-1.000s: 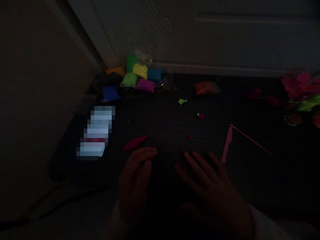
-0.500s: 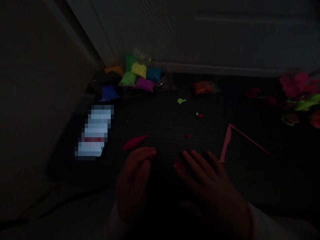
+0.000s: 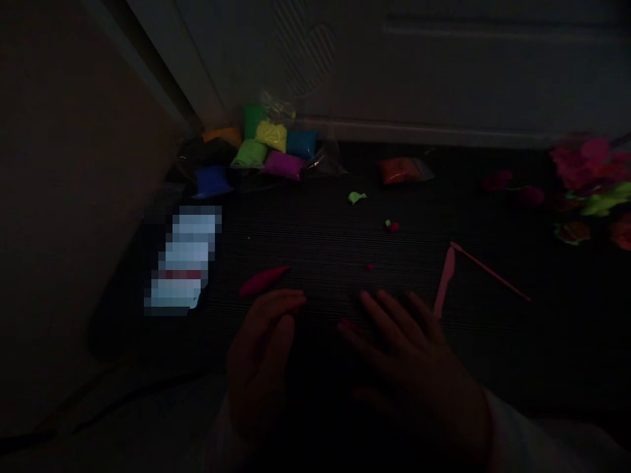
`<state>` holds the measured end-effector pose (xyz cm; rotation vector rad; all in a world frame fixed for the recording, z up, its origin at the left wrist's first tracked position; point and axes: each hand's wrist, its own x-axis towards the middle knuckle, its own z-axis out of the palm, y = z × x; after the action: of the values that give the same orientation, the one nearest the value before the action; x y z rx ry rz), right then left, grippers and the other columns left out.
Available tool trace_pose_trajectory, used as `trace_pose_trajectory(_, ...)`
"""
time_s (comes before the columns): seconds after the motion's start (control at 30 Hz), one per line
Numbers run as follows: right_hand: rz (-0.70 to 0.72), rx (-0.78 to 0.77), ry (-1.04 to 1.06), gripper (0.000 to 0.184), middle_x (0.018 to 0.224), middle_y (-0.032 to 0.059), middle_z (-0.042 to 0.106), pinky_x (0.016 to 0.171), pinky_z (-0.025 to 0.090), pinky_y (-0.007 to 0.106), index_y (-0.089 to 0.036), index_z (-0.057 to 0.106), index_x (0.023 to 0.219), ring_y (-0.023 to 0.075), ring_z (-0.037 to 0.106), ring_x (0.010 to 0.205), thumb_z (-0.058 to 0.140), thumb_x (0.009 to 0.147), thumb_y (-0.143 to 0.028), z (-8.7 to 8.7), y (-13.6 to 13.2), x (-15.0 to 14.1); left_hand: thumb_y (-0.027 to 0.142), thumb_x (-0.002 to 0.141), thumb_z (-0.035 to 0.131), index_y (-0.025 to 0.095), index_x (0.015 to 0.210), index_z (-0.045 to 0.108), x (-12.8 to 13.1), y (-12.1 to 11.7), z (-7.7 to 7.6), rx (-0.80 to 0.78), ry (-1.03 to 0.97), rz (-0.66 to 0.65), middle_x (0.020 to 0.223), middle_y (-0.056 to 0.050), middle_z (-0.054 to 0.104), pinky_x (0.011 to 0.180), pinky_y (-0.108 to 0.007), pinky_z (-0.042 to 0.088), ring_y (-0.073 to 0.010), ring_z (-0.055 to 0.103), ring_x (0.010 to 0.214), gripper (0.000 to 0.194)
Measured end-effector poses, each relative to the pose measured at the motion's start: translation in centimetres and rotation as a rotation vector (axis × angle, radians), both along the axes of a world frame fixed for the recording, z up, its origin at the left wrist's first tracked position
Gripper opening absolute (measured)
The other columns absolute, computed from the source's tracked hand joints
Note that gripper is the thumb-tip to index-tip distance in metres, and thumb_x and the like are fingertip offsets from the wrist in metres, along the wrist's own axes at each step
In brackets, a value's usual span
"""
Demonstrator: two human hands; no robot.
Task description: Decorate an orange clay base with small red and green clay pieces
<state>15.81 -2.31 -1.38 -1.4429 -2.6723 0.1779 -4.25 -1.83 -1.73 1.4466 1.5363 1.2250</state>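
The scene is very dark. My left hand point(image 3: 263, 358) lies on a dark ribbed mat point(image 3: 320, 243) with its fingers stretched forward, just below a tapered red clay piece point(image 3: 263, 280). My right hand point(image 3: 414, 371) rests flat with fingers spread, palm down. A small pink bit point(image 3: 349, 324) shows at the tip of its nearest finger. A pink plastic knife point(image 3: 445, 281) lies just right of the right hand's fingertips, and a thin pink stick point(image 3: 490, 271) lies beyond it.
Several coloured clay bags point(image 3: 269, 151) are piled at the back left, with an orange bag point(image 3: 401, 170) to their right. Small green point(image 3: 357, 196) and red point(image 3: 393, 226) clay bits dot the mat. Clay flowers point(image 3: 591, 177) sit far right. A white packet point(image 3: 185, 259) lies left. A wall stands behind.
Both hands stay almost in place on the mat; the view has drifted slightly, and nothing was picked up or let go.
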Motion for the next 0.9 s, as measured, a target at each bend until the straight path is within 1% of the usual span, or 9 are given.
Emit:
trace_pose_trajectory(0.1,-0.117,0.032,-0.006,0.056,0.141,0.0097,0.030,0.099,0.018,0.054,-0.036,0.043,0.125,0.0308,0.025,0.127,0.042,0.075,-0.061,0.1,0.2,0.0,0.020,0.084,0.044,0.028,0.092,0.062,0.0,-0.1,0.0,0.002,-0.021,0.003,0.097,0.002,0.061,0.081,-0.026,0.045,-0.0139,0.055,0.090,0.021)
trace_pose_trajectory(0.13,-0.107,0.027,-0.005,0.057,0.141,0.0100,0.030,0.099,0.018,0.054,-0.035,0.042,0.125,0.0310,0.025,0.127,0.043,0.075,-0.061,0.1,0.3,0.0,0.020,0.084,0.044,0.027,0.092,0.062,0.0,-0.1,0.0,0.004,-0.024,0.005,0.098,0.002,0.061,0.081,-0.027,0.046,-0.0145,0.055,0.090,0.021)
trace_pose_trajectory(0.23,0.020,-0.021,-0.001,0.058,0.141,0.0083,0.030,0.099,0.019,0.053,-0.036,0.038,0.127,0.0288,0.027,0.127,0.041,0.076,-0.061,0.2,0.3,-0.1,0.019,0.084,0.043,0.026,0.092,0.062,0.0,-0.2,0.1,0.002,-0.012,0.004,0.097,0.000,0.061,0.081,-0.030,0.046,-0.0156,0.056,0.089,0.021)
trace_pose_trajectory(0.37,-0.064,-0.004,-0.003,0.056,0.141,0.0112,0.028,0.099,0.018,0.055,-0.035,0.040,0.126,0.0307,0.024,0.128,0.042,0.076,-0.060,0.3,0.4,0.0,0.019,0.083,0.044,0.025,0.091,0.062,0.0,-0.1,0.2,0.023,-0.001,-0.005,0.096,0.000,0.062,0.080,-0.031,0.047,-0.0158,0.056,0.088,0.021)
trace_pose_trajectory(0.5,0.014,-0.059,0.010,0.057,0.141,0.0107,0.029,0.099,0.019,0.054,-0.035,0.040,0.127,0.0295,0.026,0.128,0.040,0.076,-0.061,0.6,0.5,0.0,0.018,0.083,0.044,0.025,0.092,0.062,-0.1,-0.2,0.1,0.021,0.003,-0.002,0.097,0.000,0.061,0.080,-0.031,0.047,-0.0160,0.056,0.089,0.021)
trace_pose_trajectory(0.6,-0.026,-0.035,0.002,0.057,0.143,0.0129,0.023,0.098,0.019,0.056,-0.034,0.038,0.128,0.0321,0.021,0.129,0.045,0.077,-0.056,1.1,0.7,0.4,0.019,0.083,0.044,0.026,0.093,0.062,0.0,-0.2,0.1,0.006,0.010,-0.010,0.098,0.000,0.061,0.080,-0.030,0.046,-0.0159,0.056,0.090,0.022)
trace_pose_trajectory(0.73,0.001,-0.005,0.018,0.058,0.143,0.0153,0.018,0.098,0.020,0.056,-0.028,0.033,0.132,0.0323,0.019,0.129,0.046,0.079,-0.048,1.4,1.0,1.1,0.020,0.084,0.045,0.027,0.093,0.062,0.1,-0.1,0.2,0.003,-0.022,-0.004,0.098,0.001,0.061,0.080,-0.029,0.046,-0.0158,0.056,0.091,0.021)
trace_pose_trajectory(0.8,-0.035,0.021,0.014,0.056,0.143,0.0155,0.018,0.098,0.020,0.056,-0.026,0.034,0.132,0.0325,0.018,0.129,0.045,0.080,-0.046,1.2,1.1,1.4,0.020,0.084,0.045,0.027,0.093,0.062,0.1,0.0,0.2,-0.002,-0.035,0.000,0.098,0.001,0.061,0.081,-0.028,0.046,-0.0153,0.056,0.091,0.021)
trace_pose_trajectory(0.9,-0.076,0.026,-0.007,0.054,0.143,0.0138,0.021,0.099,0.019,0.055,-0.027,0.039,0.129,0.0320,0.020,0.129,0.046,0.080,-0.047,0.8,1.2,1.4,0.020,0.084,0.045,0.026,0.092,0.063,0.2,0.0,0.2,0.001,-0.052,0.008,0.097,0.000,0.061,0.081,-0.030,0.046,-0.0160,0.056,0.091,0.021)
